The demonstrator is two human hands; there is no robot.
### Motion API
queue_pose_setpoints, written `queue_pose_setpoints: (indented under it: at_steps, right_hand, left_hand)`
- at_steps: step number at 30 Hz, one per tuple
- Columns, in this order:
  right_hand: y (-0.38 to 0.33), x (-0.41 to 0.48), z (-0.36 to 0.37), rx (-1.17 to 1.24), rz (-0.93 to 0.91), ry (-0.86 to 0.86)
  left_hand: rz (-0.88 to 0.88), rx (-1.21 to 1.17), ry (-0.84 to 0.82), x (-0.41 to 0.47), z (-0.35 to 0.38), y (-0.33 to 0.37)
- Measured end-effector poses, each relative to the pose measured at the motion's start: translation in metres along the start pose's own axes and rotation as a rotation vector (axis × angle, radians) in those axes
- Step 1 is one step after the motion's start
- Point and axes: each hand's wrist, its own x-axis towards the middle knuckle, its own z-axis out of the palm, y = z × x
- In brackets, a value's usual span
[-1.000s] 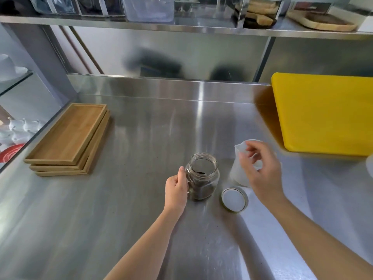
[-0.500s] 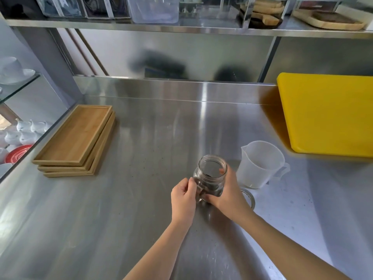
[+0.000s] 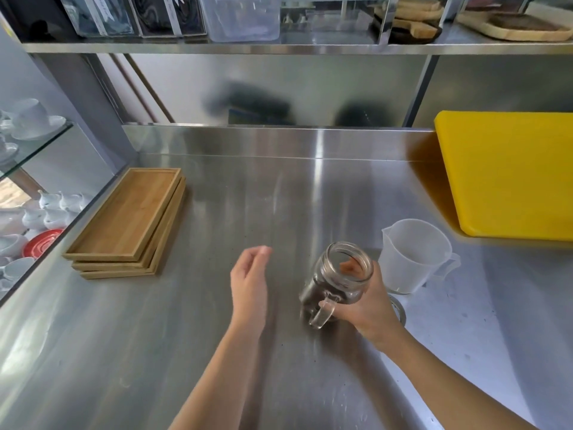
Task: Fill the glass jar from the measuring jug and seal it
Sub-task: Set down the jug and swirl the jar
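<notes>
The glass jar point(image 3: 333, 274) has a handle and holds dark contents in its lower part; its mouth is uncovered. It is tilted toward the left and back, held around its right side by my right hand point(image 3: 369, 308). To the jar's left, my left hand point(image 3: 249, 282) hovers with fingers apart and nothing in it. The translucent measuring jug point(image 3: 414, 256) stands upright and looks empty, just right of the jar. The jar's round metal lid point(image 3: 400, 311) lies flat on the counter, mostly hidden behind my right hand.
A stack of wooden trays point(image 3: 130, 218) lies at the left on the steel counter point(image 3: 186, 336). A yellow cutting board point(image 3: 508, 172) sits at the back right. A shelf with containers runs overhead, and white cups stand on glass shelves at far left.
My right hand left the jug and took hold of the jar, tipping it. My left hand let go of the jar's handle and moved away to the left.
</notes>
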Motion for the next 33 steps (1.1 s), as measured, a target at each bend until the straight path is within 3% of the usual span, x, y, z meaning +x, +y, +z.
queue_pose_setpoints:
  at_steps: [7,8,12,14,16,18,21,23,25,28,33]
  right_hand:
    - [-0.013,-0.003,0.009,0.146,0.005,-0.048]
    - [-0.014,-0.003,0.012,0.153,0.014,-0.062]
    - [-0.015,-0.009,0.015,0.125,0.048,-0.078]
    - [-0.015,-0.013,0.011,0.115,0.059,-0.077]
    - [-0.018,-0.016,0.007,0.118,0.059,-0.078]
    - [-0.025,-0.018,0.004,0.143,0.048,-0.09]
    - [-0.032,-0.02,0.002,0.154,0.03,-0.088]
    - [-0.033,-0.023,0.005,0.152,0.034,-0.09]
    - [-0.033,-0.025,0.011,0.12,0.037,-0.089]
    - [-0.033,-0.028,0.015,0.116,0.003,-0.068]
    - [-0.031,-0.035,0.013,0.042,-0.012,-0.052]
  left_hand:
    - [-0.012,-0.097,0.314,0.015,-0.008,0.034]
    - [-0.014,-0.086,0.261,0.007,0.001,0.032]
    - [-0.265,0.043,-0.331,-0.035,0.03,0.013]
    - [-0.308,0.063,-0.398,-0.034,0.027,0.008]
    - [-0.235,0.069,-0.32,-0.025,0.021,0.008]
    - [-0.14,0.022,-0.14,-0.016,0.015,0.012]
    - [-0.1,-0.153,0.158,-0.002,0.0,0.02]
    - [-0.119,-0.221,0.272,0.0,-0.002,0.021]
    - [-0.221,-0.221,0.111,-0.013,0.01,0.007]
    - [-0.615,-0.301,-0.284,-0.043,0.03,-0.01]
    - [-0.739,-0.347,-0.354,-0.043,0.027,-0.029]
